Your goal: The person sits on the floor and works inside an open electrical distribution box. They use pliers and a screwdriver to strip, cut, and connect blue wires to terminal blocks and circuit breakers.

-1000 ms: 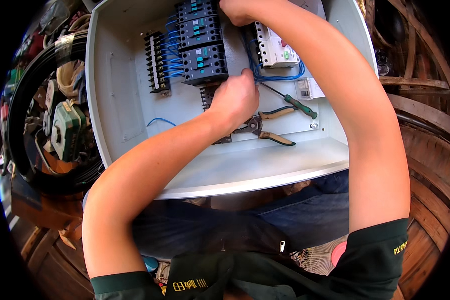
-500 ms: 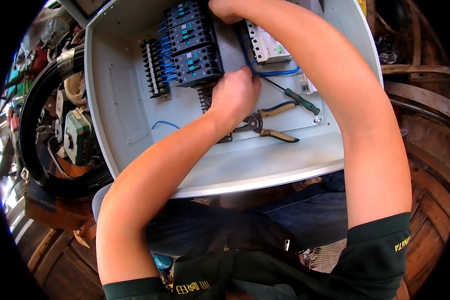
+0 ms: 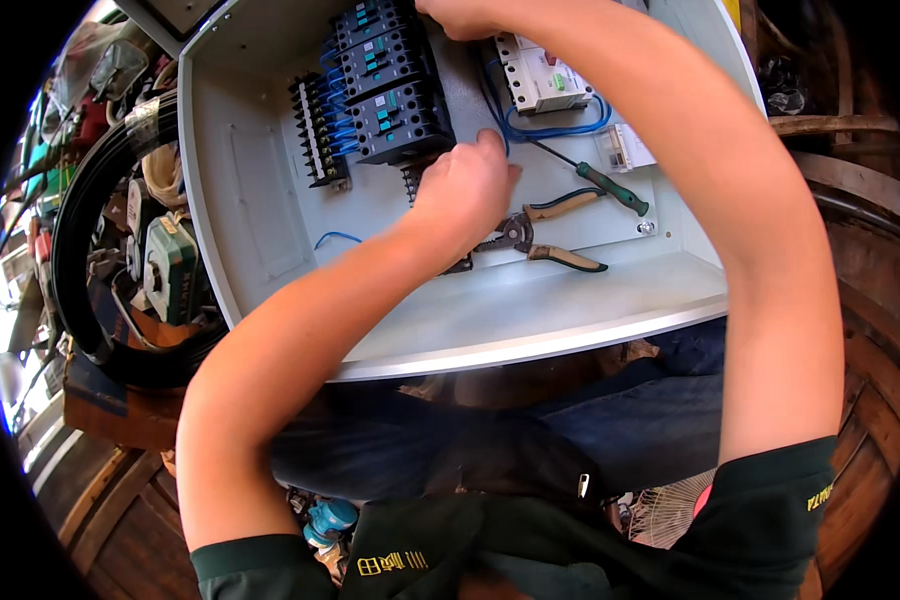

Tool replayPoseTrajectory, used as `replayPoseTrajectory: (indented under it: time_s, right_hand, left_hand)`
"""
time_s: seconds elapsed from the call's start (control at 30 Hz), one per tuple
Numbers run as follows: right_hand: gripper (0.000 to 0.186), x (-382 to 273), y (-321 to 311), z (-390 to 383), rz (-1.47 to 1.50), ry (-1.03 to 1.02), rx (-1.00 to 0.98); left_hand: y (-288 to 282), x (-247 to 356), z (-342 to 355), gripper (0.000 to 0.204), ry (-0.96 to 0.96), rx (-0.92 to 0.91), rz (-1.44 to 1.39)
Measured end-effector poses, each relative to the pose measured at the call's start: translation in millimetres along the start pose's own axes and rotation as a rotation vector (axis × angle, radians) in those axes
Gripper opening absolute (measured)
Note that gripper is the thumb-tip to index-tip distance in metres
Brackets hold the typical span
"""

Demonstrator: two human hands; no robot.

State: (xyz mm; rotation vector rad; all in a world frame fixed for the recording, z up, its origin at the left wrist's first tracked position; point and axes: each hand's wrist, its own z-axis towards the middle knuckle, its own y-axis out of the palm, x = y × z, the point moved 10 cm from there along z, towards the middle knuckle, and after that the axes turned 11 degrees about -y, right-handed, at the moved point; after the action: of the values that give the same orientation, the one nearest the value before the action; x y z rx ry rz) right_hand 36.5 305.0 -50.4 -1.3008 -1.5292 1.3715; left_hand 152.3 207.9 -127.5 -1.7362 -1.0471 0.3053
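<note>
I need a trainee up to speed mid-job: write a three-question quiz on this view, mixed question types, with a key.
1. Multiple choice: relative to the open, light-grey metal cabinet, where is the thick ring of coiled black cable? A) inside; B) outside, picture left; C) outside, picture right.
2. True or false: the dark metal pliers with tan-and-black handles lie with those handles pressed together.
3. Short answer: which is nearer the pliers, the person's left grip or right grip?

Key: 1 B. 2 False; they are spread apart. 3 Left grip; the right grip is up at the picture's top edge.
</note>
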Motion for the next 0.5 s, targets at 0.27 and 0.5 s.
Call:
replayPoseTrajectory:
  time_s: [0.27,0.5]
  right_hand:
    - [0.013,-49,6,-77,-0.105,-0.268,0.205]
    - [0.012,-68,72,-103,0.077,-0.091,-0.051]
  left_hand:
    - [-25,4,-61,0.014,0.612,0.422,0.413]
    - [-2,5,-30,0.012,0.479,0.264,0.379]
